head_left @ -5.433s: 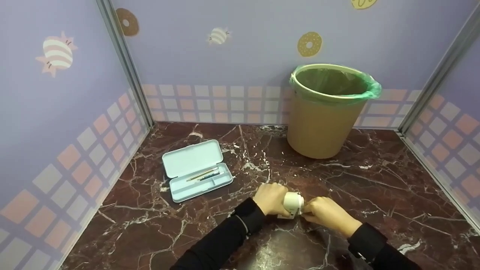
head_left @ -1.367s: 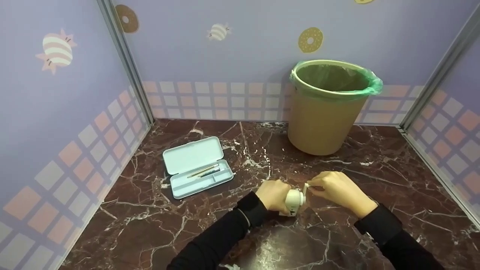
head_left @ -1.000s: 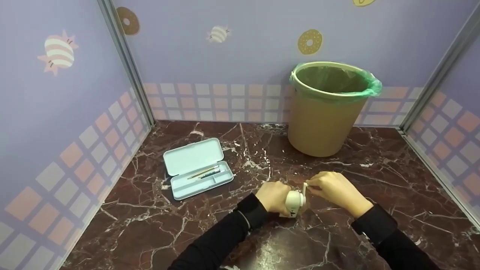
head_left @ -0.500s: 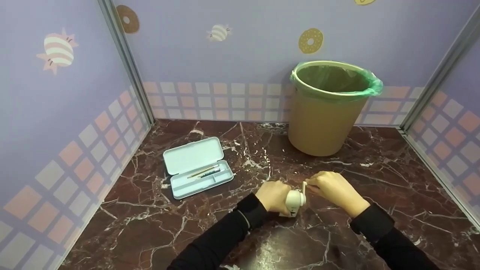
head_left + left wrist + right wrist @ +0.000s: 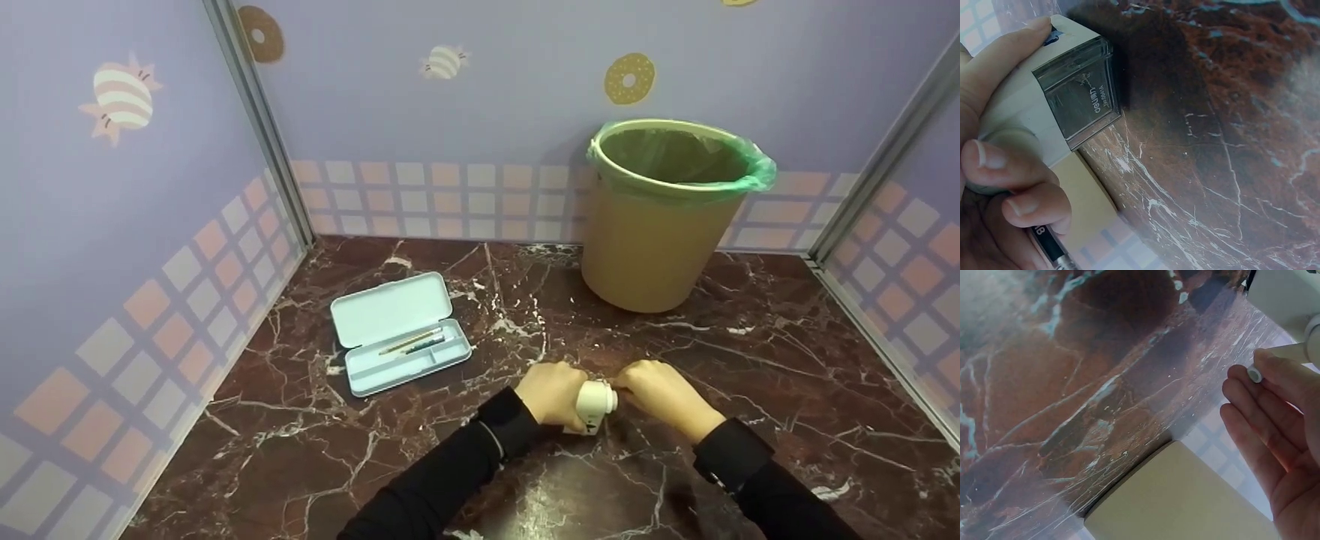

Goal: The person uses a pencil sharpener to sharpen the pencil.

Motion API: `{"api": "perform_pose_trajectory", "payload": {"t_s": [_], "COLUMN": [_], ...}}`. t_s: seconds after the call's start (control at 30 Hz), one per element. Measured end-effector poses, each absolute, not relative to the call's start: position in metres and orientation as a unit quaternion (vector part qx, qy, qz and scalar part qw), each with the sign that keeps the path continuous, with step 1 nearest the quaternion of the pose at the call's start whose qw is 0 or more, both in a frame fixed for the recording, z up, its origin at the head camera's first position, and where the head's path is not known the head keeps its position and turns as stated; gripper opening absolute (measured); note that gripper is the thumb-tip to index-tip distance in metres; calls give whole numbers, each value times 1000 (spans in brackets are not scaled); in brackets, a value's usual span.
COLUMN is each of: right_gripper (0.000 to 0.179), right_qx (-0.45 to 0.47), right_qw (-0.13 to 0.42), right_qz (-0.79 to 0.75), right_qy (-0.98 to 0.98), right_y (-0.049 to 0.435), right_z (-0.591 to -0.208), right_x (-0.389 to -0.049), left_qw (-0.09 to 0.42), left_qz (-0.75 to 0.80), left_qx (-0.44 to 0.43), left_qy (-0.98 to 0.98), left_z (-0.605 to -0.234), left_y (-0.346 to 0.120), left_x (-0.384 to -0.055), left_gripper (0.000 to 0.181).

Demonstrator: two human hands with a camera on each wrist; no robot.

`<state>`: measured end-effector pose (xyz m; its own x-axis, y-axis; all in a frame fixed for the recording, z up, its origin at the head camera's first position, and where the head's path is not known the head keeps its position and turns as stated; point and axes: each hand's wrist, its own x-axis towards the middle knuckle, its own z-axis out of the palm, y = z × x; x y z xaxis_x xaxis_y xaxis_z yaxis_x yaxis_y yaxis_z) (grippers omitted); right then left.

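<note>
A white crank pencil sharpener [image 5: 595,405] stands on the dark marble-patterned table. My left hand [image 5: 553,394] grips its body from the left side. In the left wrist view, its see-through shavings drawer [image 5: 1081,93] faces the camera, with a little debris inside. A dark pencil [image 5: 1049,245] marked with small letters shows beneath the curled left fingers, its far part hidden by them. My right hand [image 5: 664,396] pinches the sharpener's crank handle [image 5: 1255,374] between thumb and index finger, while the other fingers stay loosely extended in the right wrist view.
Left of the hands lies an opened light-blue pencil case [image 5: 375,369] with pencils [image 5: 411,343] inside. A tan bin [image 5: 645,255] with a green liner [image 5: 759,174] stands at the back right. Patterned walls [image 5: 450,112] enclose the back and sides.
My right hand has lowered toward the near side over the last half second, turning the crank with it. Five seconds ago it was lower still. My left hand keeps gripping the sharpener.
</note>
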<state>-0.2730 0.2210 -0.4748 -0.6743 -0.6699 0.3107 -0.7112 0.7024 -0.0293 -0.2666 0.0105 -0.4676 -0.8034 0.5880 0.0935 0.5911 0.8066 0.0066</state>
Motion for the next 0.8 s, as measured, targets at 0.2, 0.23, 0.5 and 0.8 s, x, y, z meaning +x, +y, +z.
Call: {"api": "perform_pose_trajectory", "payload": {"t_s": [0.2, 0.23, 0.5, 0.8], "right_gripper": [26, 27, 24, 12], "right_qx": [381, 380, 387, 404], "right_qw": [142, 144, 134, 138], "right_qz": [71, 68, 89, 93], "right_qy": [-911, -911, -908, -900], "right_y": [223, 223, 223, 224], "right_z": [-483, -485, -493, -494], "right_x": [-267, -266, -255, -243], "left_qw": [46, 48, 48, 42], "left_qz": [-26, -27, -39, -49], "left_qx": [-310, -310, -301, -290], "left_qy": [-949, -949, -952, -955], "left_z": [-469, -469, -469, -468], "left_y": [10, 10, 9, 10], "left_x": [-266, -266, -264, -264], "left_gripper": [48, 48, 48, 45]}}
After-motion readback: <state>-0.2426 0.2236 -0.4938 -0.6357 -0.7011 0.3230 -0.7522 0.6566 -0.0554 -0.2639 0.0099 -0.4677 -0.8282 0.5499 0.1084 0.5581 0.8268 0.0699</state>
